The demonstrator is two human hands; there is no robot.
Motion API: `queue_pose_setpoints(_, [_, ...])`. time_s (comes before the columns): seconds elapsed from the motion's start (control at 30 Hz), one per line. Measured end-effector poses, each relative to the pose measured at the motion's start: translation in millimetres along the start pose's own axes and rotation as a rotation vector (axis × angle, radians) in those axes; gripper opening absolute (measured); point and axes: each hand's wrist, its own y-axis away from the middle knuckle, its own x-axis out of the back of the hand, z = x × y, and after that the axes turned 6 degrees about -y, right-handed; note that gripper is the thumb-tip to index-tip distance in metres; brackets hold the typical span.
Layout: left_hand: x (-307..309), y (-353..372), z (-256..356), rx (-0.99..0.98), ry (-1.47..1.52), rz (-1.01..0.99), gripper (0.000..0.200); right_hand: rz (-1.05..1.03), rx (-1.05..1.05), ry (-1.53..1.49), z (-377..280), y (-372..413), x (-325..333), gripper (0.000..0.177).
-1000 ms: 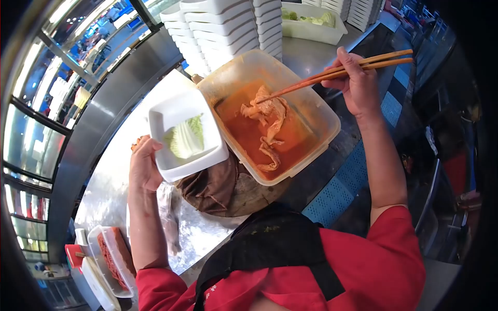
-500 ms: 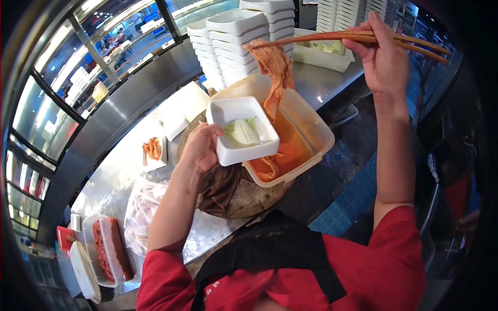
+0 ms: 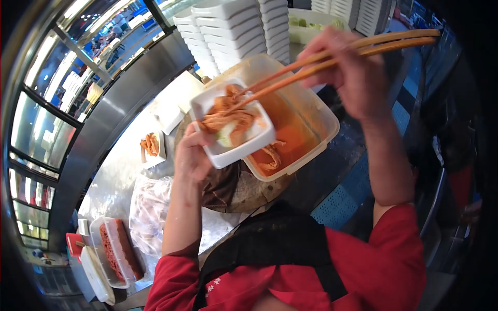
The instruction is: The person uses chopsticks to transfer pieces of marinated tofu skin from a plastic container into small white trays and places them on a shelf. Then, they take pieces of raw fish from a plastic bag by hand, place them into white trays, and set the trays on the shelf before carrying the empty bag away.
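My left hand (image 3: 193, 155) grips a square white bowl (image 3: 241, 153) by its near left edge, tilted a little over a plastic tub (image 3: 328, 136). Inside the bowl, reddish marinated meat strips (image 3: 231, 122) lie on a pale green leaf (image 3: 224, 139). Long wooden chopsticks (image 3: 311, 70) are held in my right hand (image 3: 353, 72), which is blurred. Their tips touch the meat in the bowl. Red-orange marinade (image 3: 298, 132) fills the tub's bottom, with a leftover strip of meat (image 3: 271, 158) near its front corner.
Tall stacks of white bowls (image 3: 231, 33) stand behind the tub. A round wooden board (image 3: 254, 194) lies under it. To the left are a small dish of orange pieces (image 3: 150, 145), a plastic bag (image 3: 150, 212) and a container of red minced meat (image 3: 116, 249). Greens (image 3: 303, 22) sit in a bin behind.
My right hand has come down and left with the chopsticks. The meat that hung above the tub now lies in the white bowl. The bowl has shifted slightly left.
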Motion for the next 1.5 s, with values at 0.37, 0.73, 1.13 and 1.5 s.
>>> queue_pose_setpoints(0.37, [65.5, 53.7, 35.5, -0.158, 0.075, 0.231, 0.07, 0.09, -0.371, 0.085, 124.5, -34.0, 23.7, 0.028])
queue_pose_setpoints(0.73, [50.6, 42.6, 30.3, -0.129, 0.088, 0.146, 0.071, 0.205, -0.063, 0.164, 95.7, -22.7, 23.1, 0.025])
queue_pose_setpoints(1.13, [23.3, 15.2, 16.9, -0.07, 0.117, 0.051, 0.05, 0.06, 0.257, 0.014, -21.3, -30.3, 13.9, 0.026])
queue_pose_setpoints(1.5, [34.7, 40.1, 10.4, -0.104, 0.086, 0.047, 0.052, -0.042, -0.088, 0.133, 2.6, -0.1, 9.8, 0.025])
